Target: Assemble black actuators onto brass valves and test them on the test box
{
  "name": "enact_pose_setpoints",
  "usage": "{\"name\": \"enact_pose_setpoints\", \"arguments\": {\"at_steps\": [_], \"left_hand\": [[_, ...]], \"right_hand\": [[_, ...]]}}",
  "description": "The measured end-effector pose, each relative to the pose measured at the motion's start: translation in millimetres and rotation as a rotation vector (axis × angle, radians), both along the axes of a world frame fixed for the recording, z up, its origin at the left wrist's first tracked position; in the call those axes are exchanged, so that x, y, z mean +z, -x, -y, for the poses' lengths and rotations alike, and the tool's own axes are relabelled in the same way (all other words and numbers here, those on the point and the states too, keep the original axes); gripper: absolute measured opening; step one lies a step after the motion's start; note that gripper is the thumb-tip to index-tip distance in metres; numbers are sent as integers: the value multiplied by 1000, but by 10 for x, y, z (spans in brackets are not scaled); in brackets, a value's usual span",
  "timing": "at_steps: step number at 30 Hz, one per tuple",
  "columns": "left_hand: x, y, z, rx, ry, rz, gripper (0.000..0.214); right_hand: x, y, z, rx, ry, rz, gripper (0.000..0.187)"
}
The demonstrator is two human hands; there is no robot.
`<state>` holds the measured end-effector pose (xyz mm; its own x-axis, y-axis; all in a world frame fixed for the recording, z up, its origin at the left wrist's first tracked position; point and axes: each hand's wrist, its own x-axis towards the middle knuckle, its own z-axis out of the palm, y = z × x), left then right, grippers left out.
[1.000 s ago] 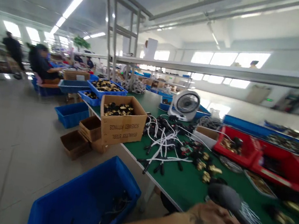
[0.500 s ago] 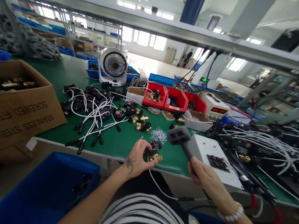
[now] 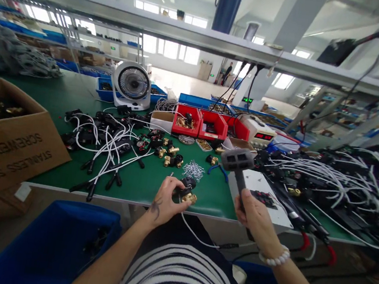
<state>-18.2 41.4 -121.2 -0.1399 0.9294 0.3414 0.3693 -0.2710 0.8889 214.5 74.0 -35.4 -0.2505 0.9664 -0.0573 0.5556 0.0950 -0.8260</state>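
Observation:
At the front edge of the green bench, my left hand (image 3: 163, 204) is closed on a brass valve (image 3: 189, 198) with a black housing on top. A white cable (image 3: 194, 232) runs down from it across my lap. My right hand (image 3: 258, 220) is wrapped round the handle of a grey mallet (image 3: 238, 159), whose head is raised to the right of the valve, apart from it. Just behind the valve lies a heap of small metal pins (image 3: 193, 170). Blue-handled pliers (image 3: 219, 170) rest between those pins and the mallet.
Black units with white cables (image 3: 111, 145) lie on the left, and more (image 3: 339, 177) are heaped at right. Red bins (image 3: 211, 131), a fan (image 3: 133, 84) and a power supply (image 3: 261, 134) stand behind. A cardboard box (image 3: 14, 159) sits left; a white box (image 3: 254, 181) is right.
The mallet head has risen and moved right, away from the valve. My left hand keeps its hold on the valve. The whole view has shifted slightly, showing the pliers more clearly.

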Motion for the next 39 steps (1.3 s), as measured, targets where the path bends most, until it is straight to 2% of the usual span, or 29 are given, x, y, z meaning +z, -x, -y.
{"name": "enact_pose_setpoints", "arguments": {"at_steps": [4, 6, 9, 10, 14, 15, 19, 20, 25, 29, 31, 35, 39], "left_hand": [[-2, -4, 9, 3, -13, 2, 35], [-10, 1, 7, 6, -22, 3, 34], [-21, 4, -4, 11, -33, -6, 33], [-22, 2, -6, 13, -36, -13, 33], [-9, -17, -2, 26, -59, -30, 35], [-5, -23, 0, 27, -65, -30, 35], [0, -32, -6, 18, -73, -25, 34], [-5, -31, -12, 18, -72, -24, 34], [-47, -23, -47, 50, -59, -7, 36], [-55, -27, -67, 56, -41, -7, 38], [-50, -32, -65, 56, -46, -9, 39], [-55, -34, -53, 68, -53, 10, 39], [-76, -36, -74, 65, -67, 14, 35]], "right_hand": [[-72, 3, -34, 185, 118, 240, 84], [-39, -18, -54, 146, 64, 171, 81], [16, -19, -47, -15, -53, -35, 78], [17, -9, -34, -18, -68, -30, 78], [-17, 10, 5, 201, -31, 287, 77], [-13, 2, 3, 211, -38, 310, 77], [11, -30, -14, 10, -86, 60, 77], [3, -27, -10, 3, -74, 56, 77], [-17, -8, 11, 201, 8, 296, 81], [26, -22, -10, 40, -81, 114, 78], [-3, -9, -1, 64, -69, 144, 78], [-92, 10, 15, 228, -3, 316, 77], [-120, -11, -13, 106, -45, 167, 73]]}}
